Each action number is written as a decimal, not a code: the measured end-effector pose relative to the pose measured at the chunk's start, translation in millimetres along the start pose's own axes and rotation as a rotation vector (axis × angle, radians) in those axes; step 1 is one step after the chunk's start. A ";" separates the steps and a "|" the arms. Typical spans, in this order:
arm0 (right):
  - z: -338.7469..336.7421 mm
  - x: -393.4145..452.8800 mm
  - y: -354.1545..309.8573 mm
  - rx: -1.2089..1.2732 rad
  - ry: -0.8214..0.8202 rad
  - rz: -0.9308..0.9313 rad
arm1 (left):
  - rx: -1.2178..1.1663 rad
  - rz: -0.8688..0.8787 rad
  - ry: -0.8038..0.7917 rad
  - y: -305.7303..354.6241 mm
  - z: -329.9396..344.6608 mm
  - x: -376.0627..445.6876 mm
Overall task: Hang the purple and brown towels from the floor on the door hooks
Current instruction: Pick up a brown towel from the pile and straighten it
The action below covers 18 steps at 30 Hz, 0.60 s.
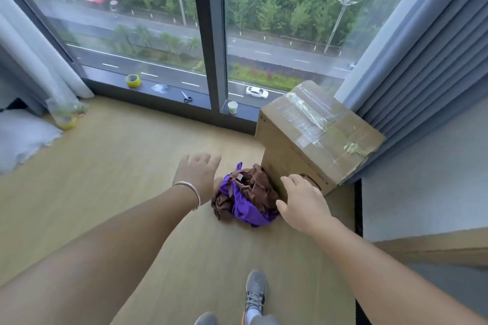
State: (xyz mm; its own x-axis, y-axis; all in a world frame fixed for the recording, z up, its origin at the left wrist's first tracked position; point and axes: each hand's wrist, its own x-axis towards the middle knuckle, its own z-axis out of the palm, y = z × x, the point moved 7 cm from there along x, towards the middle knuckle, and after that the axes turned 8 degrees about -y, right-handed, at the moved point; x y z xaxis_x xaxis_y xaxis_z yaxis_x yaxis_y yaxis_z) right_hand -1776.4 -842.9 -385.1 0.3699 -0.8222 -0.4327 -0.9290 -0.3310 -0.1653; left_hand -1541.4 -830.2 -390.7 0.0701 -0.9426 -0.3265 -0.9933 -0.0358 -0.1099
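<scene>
A purple towel (244,206) and a brown towel (257,183) lie crumpled together in one heap on the wooden floor, right against a cardboard box. My left hand (198,173), with a bracelet on the wrist, hovers just left of the heap, fingers spread and empty. My right hand (303,202) is at the heap's right edge, in front of the box, fingers apart and holding nothing. No door or hooks are in view.
A taped cardboard box (317,134) stands right of the towels by the blue curtain (422,74). On the window sill lie a yellow tape roll (133,80), scissors (187,97) and a small cup (233,107). A grey cushion (23,137) lies at left. My shoes (254,295) are below.
</scene>
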 end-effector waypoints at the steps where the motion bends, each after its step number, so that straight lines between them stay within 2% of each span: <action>1: 12.5 12.2 6.6 -0.007 -0.032 -0.008 | -0.011 -0.013 -0.027 3.0 14.4 6.8; 11: 147.1 134.0 41.5 -0.046 -0.256 -0.049 | -0.123 -0.101 -0.279 0.4 195.3 77.6; 18: 264.3 235.7 53.9 -0.042 -0.282 -0.043 | -0.262 -0.098 -0.331 8.7 339.7 161.2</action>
State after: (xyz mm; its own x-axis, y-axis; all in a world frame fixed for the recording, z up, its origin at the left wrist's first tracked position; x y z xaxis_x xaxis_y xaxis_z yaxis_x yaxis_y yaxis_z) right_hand -1741.3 -932.1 -730.3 0.3869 -0.6476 -0.6564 -0.9093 -0.3864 -0.1547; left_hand -1507.5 -869.7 -763.2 0.1488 -0.7747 -0.6146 -0.9671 -0.2436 0.0729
